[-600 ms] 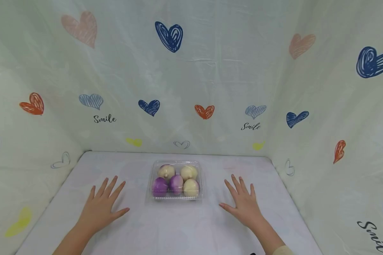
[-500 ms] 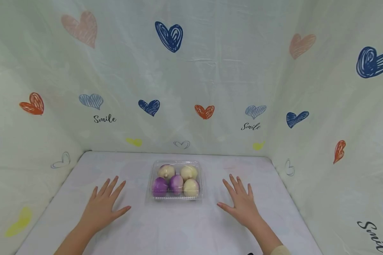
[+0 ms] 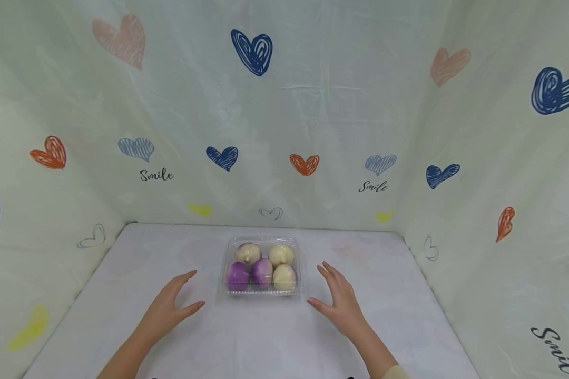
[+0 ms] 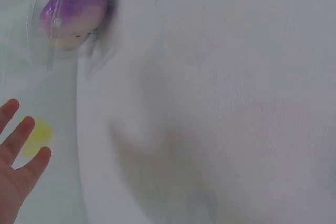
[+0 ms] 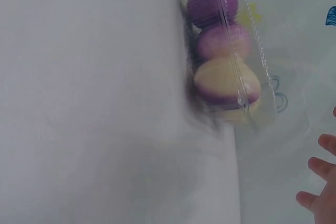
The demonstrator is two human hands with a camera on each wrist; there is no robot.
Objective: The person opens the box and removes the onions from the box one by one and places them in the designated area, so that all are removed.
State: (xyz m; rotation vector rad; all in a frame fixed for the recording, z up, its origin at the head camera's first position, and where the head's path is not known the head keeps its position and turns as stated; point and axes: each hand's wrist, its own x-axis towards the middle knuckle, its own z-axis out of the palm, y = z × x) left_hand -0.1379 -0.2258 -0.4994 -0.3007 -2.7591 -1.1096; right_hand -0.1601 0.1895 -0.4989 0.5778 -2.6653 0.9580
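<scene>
A clear plastic clamshell box [image 3: 262, 293] lies closed on the table, holding several round purple-and-cream vegetables [image 3: 263, 273] that look like turnips. To its left hovers my left hand [image 3: 163, 310], fingers extended and thumb spread, apart from the box. My right hand [image 3: 342, 305] is on the other side, a little closer, with fingers also extended and nothing held. In the left wrist view, the box [image 4: 37, 40] is at the upper left, above the left hand [image 4: 16, 184]. The right wrist view has the box [image 5: 265, 103] at upper right and the right hand [image 5: 326, 198] at the edge.
The white-covered table [image 3: 261, 342] surrounds the box on all sides. A pale curtain [image 3: 336, 105] printed with hearts and the word Smile rises behind the table and along both sides.
Both hands have moved inward toward the box and turned, so thumbs and fingers now face it from either side. The box has stayed in place.
</scene>
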